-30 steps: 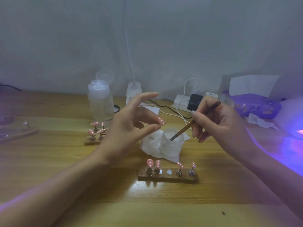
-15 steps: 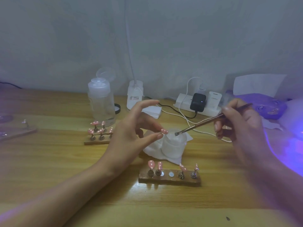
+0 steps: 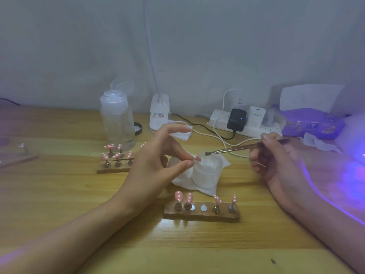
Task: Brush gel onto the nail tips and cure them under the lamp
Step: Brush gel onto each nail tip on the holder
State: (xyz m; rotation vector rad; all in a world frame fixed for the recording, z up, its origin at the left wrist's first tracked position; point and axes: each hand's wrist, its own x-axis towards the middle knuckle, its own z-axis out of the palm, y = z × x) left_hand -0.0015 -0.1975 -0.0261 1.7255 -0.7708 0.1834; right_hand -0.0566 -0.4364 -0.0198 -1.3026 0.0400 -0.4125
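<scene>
My left hand [image 3: 158,165] pinches a pink nail tip [image 3: 198,158] between thumb and middle finger, just left of the frosted gel jar [image 3: 207,173]. My right hand [image 3: 276,157] grips a thin brush [image 3: 237,148]; its bristle end hovers over the jar's rim, a short way right of the pinched tip. A wooden holder [image 3: 201,213] in front of the jar carries several pink dotted tips on small stands, with one bare magnet spot in its middle. A second holder [image 3: 116,167] with more pink tips stands to the left. Violet lamp light [image 3: 353,165] glows at the right edge.
A clear pump bottle [image 3: 117,119] stands behind the left holder. A white power strip [image 3: 245,121] with plugs and cables lies at the back. White tissue [image 3: 185,180] sits under the jar. A purple wipes pack [image 3: 312,123] lies at the back right.
The brush has come up out of the jar and swung to nearly level, its tip now over the rim. My right hand has moved right. My left hand has lowered slightly toward the jar.
</scene>
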